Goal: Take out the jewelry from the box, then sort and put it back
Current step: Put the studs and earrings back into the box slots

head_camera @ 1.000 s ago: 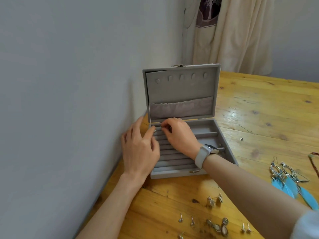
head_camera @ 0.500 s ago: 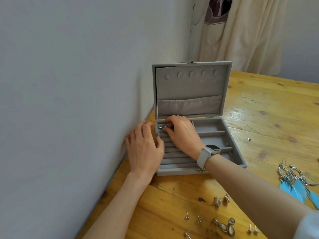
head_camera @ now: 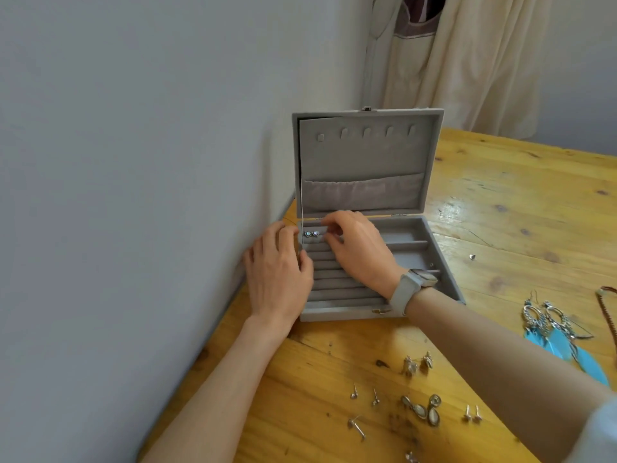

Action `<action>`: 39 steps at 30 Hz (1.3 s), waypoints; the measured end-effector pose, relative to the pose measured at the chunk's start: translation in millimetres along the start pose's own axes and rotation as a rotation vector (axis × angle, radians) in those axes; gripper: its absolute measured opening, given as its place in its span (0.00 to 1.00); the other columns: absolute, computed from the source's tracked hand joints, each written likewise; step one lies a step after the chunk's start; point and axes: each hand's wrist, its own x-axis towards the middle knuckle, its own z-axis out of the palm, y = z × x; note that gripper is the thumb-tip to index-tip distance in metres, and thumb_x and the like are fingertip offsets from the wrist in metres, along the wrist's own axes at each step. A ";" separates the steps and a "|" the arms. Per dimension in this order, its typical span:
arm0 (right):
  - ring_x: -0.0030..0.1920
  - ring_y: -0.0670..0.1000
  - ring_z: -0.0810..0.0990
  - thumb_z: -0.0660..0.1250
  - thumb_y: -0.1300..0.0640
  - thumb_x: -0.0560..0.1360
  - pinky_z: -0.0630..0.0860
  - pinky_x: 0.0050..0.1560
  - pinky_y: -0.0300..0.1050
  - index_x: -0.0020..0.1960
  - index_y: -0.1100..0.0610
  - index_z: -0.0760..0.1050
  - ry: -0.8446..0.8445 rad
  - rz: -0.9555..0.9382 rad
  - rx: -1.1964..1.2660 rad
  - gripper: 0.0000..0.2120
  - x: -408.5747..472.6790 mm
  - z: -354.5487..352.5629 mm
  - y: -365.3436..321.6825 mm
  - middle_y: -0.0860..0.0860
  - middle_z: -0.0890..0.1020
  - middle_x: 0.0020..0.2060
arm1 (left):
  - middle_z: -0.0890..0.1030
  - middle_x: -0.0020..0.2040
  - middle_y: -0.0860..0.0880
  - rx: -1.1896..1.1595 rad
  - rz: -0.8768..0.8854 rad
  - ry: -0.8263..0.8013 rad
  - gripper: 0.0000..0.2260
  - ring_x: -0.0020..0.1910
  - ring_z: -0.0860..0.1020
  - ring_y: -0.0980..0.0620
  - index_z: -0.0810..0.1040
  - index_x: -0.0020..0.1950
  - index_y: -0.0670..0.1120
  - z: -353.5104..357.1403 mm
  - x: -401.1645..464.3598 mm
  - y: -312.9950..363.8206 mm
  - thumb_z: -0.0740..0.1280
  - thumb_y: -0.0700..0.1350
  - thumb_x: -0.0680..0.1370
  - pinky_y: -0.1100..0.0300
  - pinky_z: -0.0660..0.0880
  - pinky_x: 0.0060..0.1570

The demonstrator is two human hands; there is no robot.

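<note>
The grey jewelry box (head_camera: 434, 262) stands open against the wall, its lid upright. A pair of small shiny earrings (head_camera: 311, 233) sits in the top ring roll at the box's back left. My right hand (head_camera: 357, 248) reaches into the box with curled fingers, their tips on that roll just right of the earrings. Whether they pinch anything is hidden. My left hand (head_camera: 277, 272) rests against the box's left wall, fingers relaxed outside it and thumb on the rim. Loose stud earrings (head_camera: 364, 396) and drop earrings (head_camera: 422, 409) lie on the wooden table (head_camera: 517, 212) in front.
Blue feather earrings (head_camera: 561, 335) lie at the right, with a brown cord (head_camera: 606, 305) at the frame edge. A tiny silver piece (head_camera: 472, 256) sits right of the box. The grey wall runs along the table's left side; a cream curtain hangs behind.
My left thumb has drawn back from the top roll to the box's left rim. The pair of earrings now shows uncovered in the roll. My right hand stays at the same spot.
</note>
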 end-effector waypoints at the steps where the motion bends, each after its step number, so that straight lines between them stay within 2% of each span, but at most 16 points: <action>1: 0.51 0.52 0.75 0.62 0.61 0.75 0.68 0.51 0.41 0.56 0.59 0.74 0.008 0.001 0.029 0.10 -5.3 -8.0 -1.5 0.54 0.79 0.49 | 0.75 0.57 0.43 -0.005 0.017 0.006 0.15 0.54 0.75 0.44 0.74 0.56 0.43 -2.2 -1.3 1.3 0.68 0.39 0.71 0.50 0.72 0.50; 3: 0.48 0.48 0.75 0.62 0.62 0.75 0.70 0.50 0.37 0.55 0.59 0.75 0.023 -0.010 0.079 0.10 -21.8 -27.7 -3.7 0.51 0.78 0.48 | 0.75 0.56 0.44 -0.057 0.065 0.012 0.14 0.54 0.75 0.45 0.75 0.56 0.43 -9.1 -8.3 7.0 0.68 0.38 0.71 0.52 0.72 0.52; 5: 0.45 0.44 0.74 0.62 0.63 0.75 0.70 0.47 0.31 0.55 0.59 0.76 0.007 -0.011 0.110 0.10 -47.1 -49.5 -3.1 0.48 0.76 0.46 | 0.76 0.54 0.45 -0.155 0.123 -0.006 0.12 0.54 0.74 0.48 0.75 0.55 0.43 -19.4 -21.7 16.4 0.66 0.39 0.73 0.59 0.70 0.53; 8: 0.41 0.40 0.73 0.64 0.64 0.74 0.69 0.44 0.25 0.52 0.57 0.77 -0.046 -0.019 0.122 0.08 -93.8 -75.3 3.6 0.45 0.75 0.42 | 0.77 0.50 0.50 -0.300 0.171 -0.132 0.08 0.51 0.74 0.55 0.77 0.53 0.45 -37.2 -50.9 31.3 0.64 0.42 0.74 0.66 0.71 0.51; 11: 0.41 0.43 0.73 0.66 0.63 0.73 0.69 0.43 0.28 0.50 0.56 0.78 -0.132 -0.003 0.072 0.07 -135.2 -86.1 15.3 0.46 0.75 0.41 | 0.77 0.48 0.53 -0.411 0.170 -0.365 0.06 0.48 0.73 0.59 0.78 0.52 0.47 -47.4 -80.0 43.0 0.65 0.43 0.76 0.66 0.71 0.50; 13: 0.42 0.46 0.71 0.67 0.60 0.73 0.67 0.42 0.30 0.52 0.54 0.77 -0.195 0.045 0.019 0.08 -155.0 -87.4 23.1 0.48 0.75 0.43 | 0.76 0.50 0.54 -0.412 0.170 -0.496 0.08 0.48 0.72 0.60 0.78 0.54 0.48 -46.9 -93.8 51.1 0.65 0.46 0.76 0.65 0.70 0.51; 16: 0.46 0.45 0.68 0.66 0.55 0.74 0.64 0.46 0.33 0.56 0.52 0.75 -0.259 0.104 -0.043 0.11 -172.8 -86.1 30.4 0.46 0.73 0.46 | 0.75 0.53 0.54 -0.360 0.161 -0.604 0.13 0.52 0.71 0.58 0.76 0.60 0.49 -39.4 -102.2 64.1 0.64 0.50 0.76 0.62 0.69 0.56; 18: 0.47 0.45 0.67 0.65 0.54 0.74 0.66 0.49 0.38 0.58 0.51 0.74 -0.247 0.114 -0.067 0.13 -177.0 -84.6 29.9 0.46 0.72 0.47 | 0.74 0.53 0.54 -0.327 0.145 -0.627 0.16 0.53 0.70 0.57 0.75 0.62 0.50 -35.7 -101.9 72.4 0.64 0.52 0.76 0.59 0.69 0.58; 21: 0.51 0.48 0.68 0.65 0.53 0.74 0.68 0.52 0.42 0.59 0.51 0.73 -0.231 0.121 -0.110 0.14 -175.4 -81.1 26.8 0.47 0.73 0.48 | 0.74 0.54 0.53 -0.251 0.146 -0.631 0.18 0.55 0.69 0.56 0.73 0.64 0.51 -31.9 -99.5 80.2 0.64 0.53 0.76 0.58 0.67 0.59; 27: 0.52 0.47 0.67 0.62 0.52 0.76 0.64 0.50 0.37 0.56 0.51 0.74 -0.234 0.124 -0.141 0.10 -172.8 -75.9 27.6 0.47 0.72 0.50 | 0.75 0.52 0.53 -0.290 0.127 -0.599 0.12 0.52 0.72 0.56 0.78 0.57 0.50 -29.3 -99.5 83.9 0.65 0.51 0.75 0.57 0.71 0.57; 28: 0.51 0.46 0.66 0.62 0.52 0.76 0.63 0.49 0.37 0.56 0.51 0.74 -0.239 0.119 -0.135 0.10 -172.5 -76.2 28.1 0.46 0.72 0.50 | 0.76 0.51 0.54 -0.319 0.121 -0.588 0.11 0.50 0.72 0.57 0.78 0.56 0.50 -30.3 -99.3 83.2 0.66 0.50 0.75 0.58 0.72 0.56; 30: 0.49 0.43 0.65 0.63 0.52 0.75 0.62 0.48 0.35 0.55 0.51 0.73 -0.232 0.113 -0.107 0.10 -169.4 -78.5 28.7 0.45 0.73 0.50 | 0.78 0.50 0.55 -0.380 0.105 -0.555 0.11 0.47 0.73 0.60 0.77 0.56 0.49 -34.7 -95.4 81.1 0.66 0.48 0.75 0.69 0.71 0.50; 33: 0.43 0.43 0.69 0.64 0.55 0.74 0.64 0.43 0.32 0.53 0.52 0.73 -0.202 0.119 0.010 0.08 -159.9 -85.6 23.9 0.41 0.73 0.43 | 0.78 0.46 0.56 -0.460 0.054 -0.458 0.10 0.42 0.74 0.64 0.78 0.56 0.47 -43.1 -78.9 74.8 0.67 0.44 0.75 0.79 0.69 0.44; 36: 0.37 0.39 0.72 0.65 0.58 0.74 0.67 0.39 0.27 0.50 0.52 0.73 -0.128 0.105 0.141 0.05 -140.5 -88.6 15.8 0.37 0.72 0.38 | 0.78 0.45 0.54 -0.428 0.025 -0.348 0.10 0.39 0.73 0.64 0.78 0.56 0.45 -45.9 -48.2 64.4 0.67 0.41 0.75 0.80 0.68 0.40; 39: 0.38 0.39 0.73 0.64 0.60 0.74 0.68 0.39 0.25 0.49 0.51 0.72 -0.057 0.088 0.191 0.06 -112.7 -83.3 10.8 0.39 0.74 0.39 | 0.80 0.51 0.50 -0.267 0.033 -0.266 0.12 0.44 0.74 0.59 0.77 0.59 0.46 -39.1 -12.1 51.7 0.64 0.42 0.77 0.75 0.69 0.40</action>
